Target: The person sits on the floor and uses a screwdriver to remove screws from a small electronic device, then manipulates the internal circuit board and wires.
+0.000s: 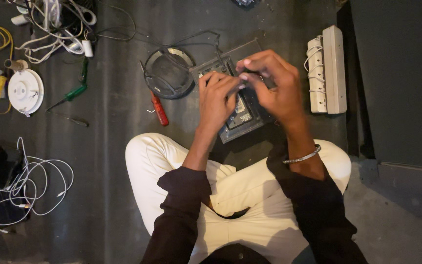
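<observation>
Head view, floor work area. Item one: dark square device (242, 117) with exposed board, on the floor at twelve o'clock from the seated person's knees. Left hand (217, 98) rests on it, fingers curled, tips pinched together with those of the right hand (272, 85) over its upper edge; what they pinch is too small to tell. Item two: round dark disc (168, 72), at nine o'clock, just beside the device. Item three: red-handled screwdriver (159, 109), at seven o'clock of the disc. Item four: white power strip (327, 68), at three o'clock. Item five: green screwdriver (69, 95), farther at nine o'clock.
</observation>
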